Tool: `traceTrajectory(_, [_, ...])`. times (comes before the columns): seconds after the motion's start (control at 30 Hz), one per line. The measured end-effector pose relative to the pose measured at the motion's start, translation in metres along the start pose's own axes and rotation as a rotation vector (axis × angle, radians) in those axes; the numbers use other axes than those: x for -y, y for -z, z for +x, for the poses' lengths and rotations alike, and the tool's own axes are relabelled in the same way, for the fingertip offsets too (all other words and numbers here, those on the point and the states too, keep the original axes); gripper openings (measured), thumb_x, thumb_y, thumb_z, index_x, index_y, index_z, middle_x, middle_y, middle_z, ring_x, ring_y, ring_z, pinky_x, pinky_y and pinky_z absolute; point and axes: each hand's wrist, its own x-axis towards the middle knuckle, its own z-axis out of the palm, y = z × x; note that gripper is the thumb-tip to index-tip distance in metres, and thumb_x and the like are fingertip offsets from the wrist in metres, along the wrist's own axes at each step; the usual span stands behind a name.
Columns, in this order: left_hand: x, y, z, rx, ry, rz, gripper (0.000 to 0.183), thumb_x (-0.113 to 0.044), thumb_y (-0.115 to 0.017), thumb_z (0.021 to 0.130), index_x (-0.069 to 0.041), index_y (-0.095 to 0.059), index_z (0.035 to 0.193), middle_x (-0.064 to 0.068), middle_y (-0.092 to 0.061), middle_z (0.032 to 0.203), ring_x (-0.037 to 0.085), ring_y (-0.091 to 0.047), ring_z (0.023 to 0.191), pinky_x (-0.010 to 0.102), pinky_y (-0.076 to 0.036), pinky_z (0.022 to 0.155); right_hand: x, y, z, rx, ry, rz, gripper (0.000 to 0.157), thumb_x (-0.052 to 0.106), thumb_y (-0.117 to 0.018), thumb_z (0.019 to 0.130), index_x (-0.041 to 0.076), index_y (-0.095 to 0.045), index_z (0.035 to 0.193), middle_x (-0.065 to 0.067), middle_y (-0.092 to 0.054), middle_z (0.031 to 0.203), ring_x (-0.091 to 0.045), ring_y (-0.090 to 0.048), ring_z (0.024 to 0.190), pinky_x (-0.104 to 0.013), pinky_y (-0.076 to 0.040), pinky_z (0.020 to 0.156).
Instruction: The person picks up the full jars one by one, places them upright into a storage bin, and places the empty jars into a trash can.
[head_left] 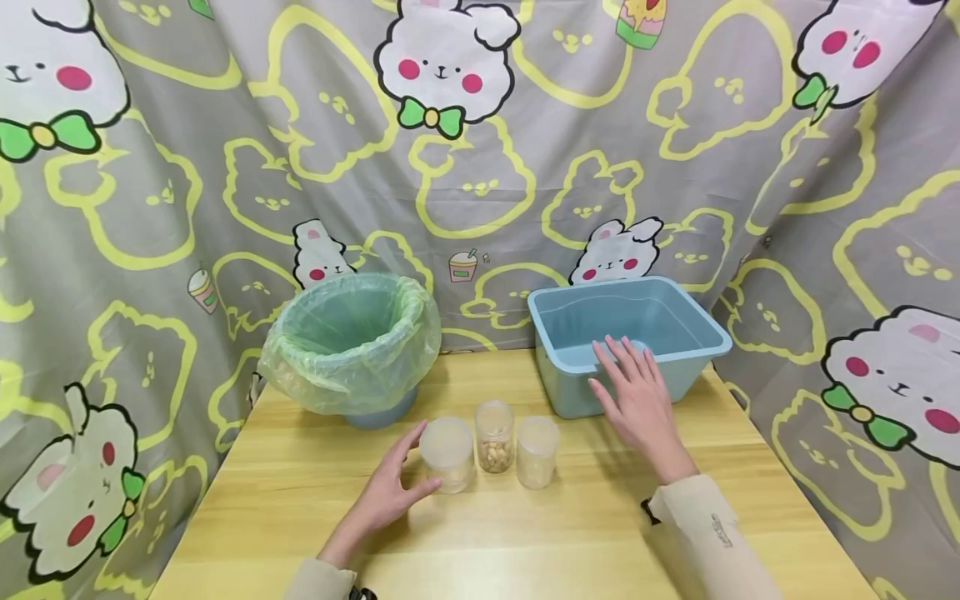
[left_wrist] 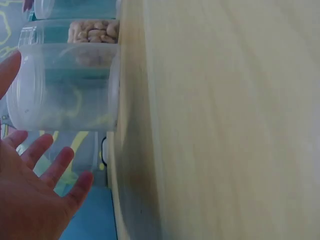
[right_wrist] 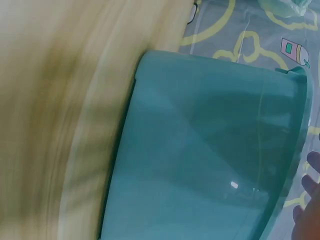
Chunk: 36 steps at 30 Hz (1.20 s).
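My left hand (head_left: 386, 492) is spread around the left side of a wide, clear plastic jar with a whitish lid (head_left: 447, 450). In the left wrist view its fingers (left_wrist: 60, 167) are apart and relaxed, near that jar (left_wrist: 75, 97). Beside it stands a slimmer jar (head_left: 495, 442), partly filled with pale, cashew-like nuts (left_wrist: 94, 31). A third clear jar with a whitish lid (head_left: 537, 457) completes the row. My right hand (head_left: 637, 404), fingers extended, hovers over the front rim of a blue plastic basin (head_left: 555, 350); the right wrist view shows its fingertips (right_wrist: 309, 185) beside the rim.
A blue bin (head_left: 381, 410) lined with a translucent green bag (head_left: 337, 383) stands at the back left of the wooden table (head_left: 480, 542). Behind and around the table hangs a grey curtain (head_left: 495, 308) printed with cartoon rabbits.
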Motion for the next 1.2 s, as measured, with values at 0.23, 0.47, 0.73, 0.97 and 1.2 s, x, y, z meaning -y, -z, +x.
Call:
traceTrajectory(0.23, [-0.002, -0.009, 0.008, 0.009, 0.031, -0.077, 0.104, -0.035, -0.089, 0.081, -0.019, -0.030, 0.164, 0.010, -0.041, 0.163, 0.033, -0.047, 0.143, 0.059, -0.042, 0.114, -0.001, -0.008, 0.013, -0.003, -0.027, 0.014, 0.055, 0.037, -0.051, 0.107, 0.018, -0.043, 0.159, -0.013, -0.042, 0.163, -0.038, -0.031, 0.153, -0.052, -0.008, 0.131])
traceTrajectory(0.47, [-0.005, -0.018, 0.013, -0.011, 0.082, -0.114, 0.111, -0.030, -0.095, 0.074, -0.028, -0.029, 0.164, 0.011, -0.041, 0.163, 0.036, -0.049, 0.139, 0.060, -0.044, 0.111, -0.004, -0.015, 0.019, 0.021, -0.046, 0.008, 0.054, 0.038, -0.047, 0.109, 0.019, -0.042, 0.160, -0.013, -0.043, 0.162, -0.038, -0.031, 0.153, -0.058, -0.013, 0.129])
traceTrajectory(0.73, [-0.005, -0.024, 0.017, -0.033, 0.098, -0.091, 0.103, -0.037, -0.093, 0.076, -0.029, -0.034, 0.161, 0.008, -0.043, 0.161, 0.035, -0.052, 0.137, 0.055, -0.046, 0.108, -0.007, -0.020, 0.020, 0.046, -0.043, -0.016, 0.049, 0.037, -0.045, 0.110, 0.018, -0.050, 0.155, -0.012, -0.049, 0.158, -0.037, -0.037, 0.149, -0.060, -0.018, 0.126])
traceTrajectory(0.97, [-0.008, -0.023, 0.018, -0.044, 0.085, -0.077, 0.099, -0.039, -0.092, 0.077, -0.029, -0.037, 0.158, 0.014, -0.050, 0.154, 0.036, -0.056, 0.132, 0.057, -0.049, 0.105, -0.008, -0.022, 0.019, 0.036, -0.015, -0.005, 0.044, 0.035, -0.046, 0.110, 0.019, -0.056, 0.150, -0.012, -0.053, 0.155, -0.037, -0.045, 0.141, -0.060, -0.022, 0.122])
traceTrajectory(1.2, [-0.009, -0.023, 0.020, -0.032, 0.095, -0.071, 0.099, -0.040, -0.092, 0.077, -0.029, -0.037, 0.158, 0.014, -0.051, 0.152, 0.036, -0.056, 0.131, 0.055, -0.049, 0.104, -0.009, -0.019, 0.018, 0.050, -0.026, 0.004, 0.044, 0.036, -0.047, 0.110, 0.019, -0.057, 0.149, -0.012, -0.054, 0.153, -0.037, -0.047, 0.139, -0.058, -0.025, 0.119])
